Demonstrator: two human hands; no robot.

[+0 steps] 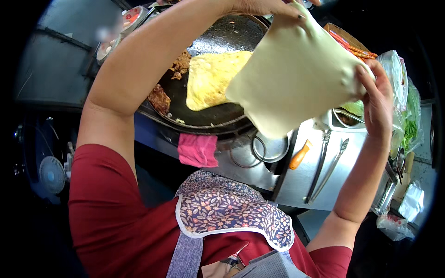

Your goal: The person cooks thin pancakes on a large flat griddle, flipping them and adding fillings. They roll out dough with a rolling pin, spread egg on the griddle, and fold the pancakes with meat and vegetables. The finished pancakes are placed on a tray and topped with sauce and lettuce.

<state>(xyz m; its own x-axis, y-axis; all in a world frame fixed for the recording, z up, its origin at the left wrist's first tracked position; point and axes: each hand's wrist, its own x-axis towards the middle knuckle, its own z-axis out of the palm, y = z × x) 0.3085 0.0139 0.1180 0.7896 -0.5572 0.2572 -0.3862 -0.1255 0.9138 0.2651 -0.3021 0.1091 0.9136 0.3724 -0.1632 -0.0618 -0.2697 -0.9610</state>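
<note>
A thin, pale sheet of dough (pixel 292 76) hangs stretched between my two hands, over the right edge of a round black griddle (pixel 194 120). My left hand (pixel 274 8), partly cut off by the top of the picture, grips the dough's upper edge. Its right corner is pinched between the thumb and fingers of my right hand (pixel 377 90). On the griddle lies a yellow, egg-like flatbread (pixel 215 80), partly behind the dough. Browned pieces of food (pixel 181 64) and a browned piece of meat (pixel 159 99) rest at the griddle's left side.
A pink cloth (pixel 198 150) hangs at the griddle's front edge. On the steel counter (pixel 288 189) lie an orange handle (pixel 301 155), black tongs (pixel 318 166) and a metal tool (pixel 329 170). A white container (pixel 347 125) and bagged greens (pixel 412 128) stand at the right.
</note>
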